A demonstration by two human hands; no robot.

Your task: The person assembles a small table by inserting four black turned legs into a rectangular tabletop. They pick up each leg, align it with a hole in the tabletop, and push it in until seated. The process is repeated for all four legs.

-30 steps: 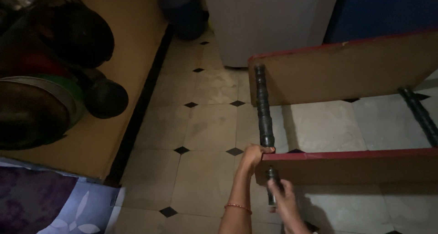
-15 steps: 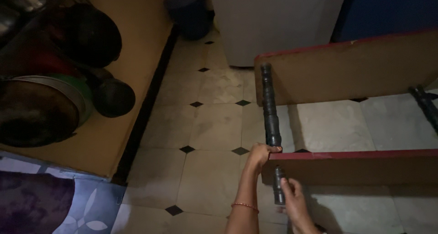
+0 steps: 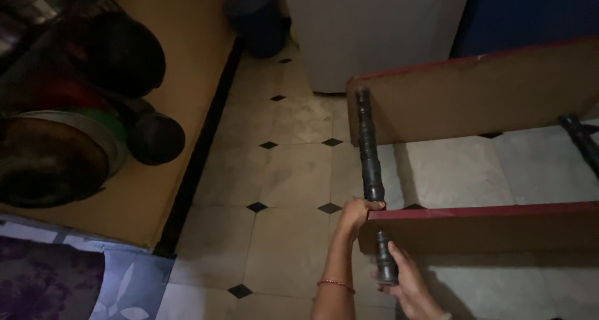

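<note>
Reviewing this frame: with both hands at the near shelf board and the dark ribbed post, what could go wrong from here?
1. The left hand grips the corner of the near board right beside the ribbed post; fingers could get pinched if the board shifts.
2. The right hand holds only the post's bottom end, so the far board might tilt.
3. Dim light makes alignment hard to judge.

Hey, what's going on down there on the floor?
A person works on a shelf unit lying on its side on the tiled floor. The left hand grips the corner of the near red-edged wooden board. The right hand holds the lower end of a dark ribbed post that joins it to the far board.
</note>
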